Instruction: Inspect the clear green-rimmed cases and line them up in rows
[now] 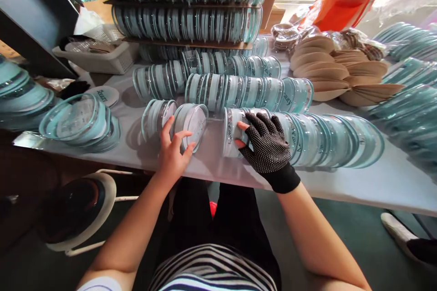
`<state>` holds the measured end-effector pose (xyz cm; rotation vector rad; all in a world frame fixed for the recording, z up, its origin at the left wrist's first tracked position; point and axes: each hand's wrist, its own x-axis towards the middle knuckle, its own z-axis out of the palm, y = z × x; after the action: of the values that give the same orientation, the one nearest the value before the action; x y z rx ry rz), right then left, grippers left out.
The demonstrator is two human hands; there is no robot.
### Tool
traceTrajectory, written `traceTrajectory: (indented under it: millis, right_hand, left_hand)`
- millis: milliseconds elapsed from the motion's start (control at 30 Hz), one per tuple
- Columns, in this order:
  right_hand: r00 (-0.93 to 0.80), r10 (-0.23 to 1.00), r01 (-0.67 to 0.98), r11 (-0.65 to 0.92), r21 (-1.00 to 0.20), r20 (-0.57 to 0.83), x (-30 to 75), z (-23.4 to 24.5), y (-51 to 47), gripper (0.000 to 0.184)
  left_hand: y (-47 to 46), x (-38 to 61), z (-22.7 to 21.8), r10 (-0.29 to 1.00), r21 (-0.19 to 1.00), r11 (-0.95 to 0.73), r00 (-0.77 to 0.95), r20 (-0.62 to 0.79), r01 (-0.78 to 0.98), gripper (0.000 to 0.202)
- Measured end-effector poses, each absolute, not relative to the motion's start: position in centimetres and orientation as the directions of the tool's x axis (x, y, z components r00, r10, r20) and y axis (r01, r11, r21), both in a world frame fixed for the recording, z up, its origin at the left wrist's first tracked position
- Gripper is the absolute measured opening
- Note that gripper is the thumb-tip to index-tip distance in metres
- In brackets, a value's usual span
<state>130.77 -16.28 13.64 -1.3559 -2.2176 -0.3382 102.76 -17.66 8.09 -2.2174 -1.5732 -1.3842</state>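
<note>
- The bare left hand point(174, 150) grasps a round clear lid point(191, 125) standing on edge, fingers spread over its face and thumb at its lower rim.
- That lid stands on the grey counter point(211, 168), just beside a few more upright lids point(155, 116) to its left.
- The right hand point(264, 143), in a black dotted glove, rests clasped over the near end of a long row of lids point(307, 138) lying on edge; its bare fingertips touch the first lid.
- A gap of bare counter separates the two hands.
- Behind lie further rows of lids point(239, 91), then shelves stacked with more.
- Brown paper discs point(327, 72) pile up at far right; a white basket point(102, 57) sits at far left.
</note>
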Motion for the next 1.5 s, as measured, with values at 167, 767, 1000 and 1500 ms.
traceTrajectory:
  millis: [167,767,1000,1500]
  right_hand:
    - [-0.36,0.75,0.851,0.508,-0.134,0.554,131.6,13.5,-16.6,0.045]
    - [-0.295,0.7,0.886,0.455,-0.088,0.65,130.9,12.0,-16.1,0.043]
    - [-0.375,0.656,0.842,0.536,-0.055,0.655,132.8,11.6,-16.3,0.044]
    - [-0.468,0.855,0.867,0.493,-0.07,0.224,134.5,17.2,-11.5,0.082]
  left_hand:
    - [-19.0,104.4,8.0,0.664,0.298,-0.432,0.077,0.744,0.851,0.036]
    - [-16.2,108.7,9.1,0.831,0.458,-0.512,0.283,0.479,0.727,0.064]
    - [-17.5,108.5,10.1,0.83,0.433,-0.492,0.256,0.496,0.755,0.054]
    - [-9.9,112.1,12.2,0.713,0.359,-0.672,0.435,0.55,0.648,0.041]
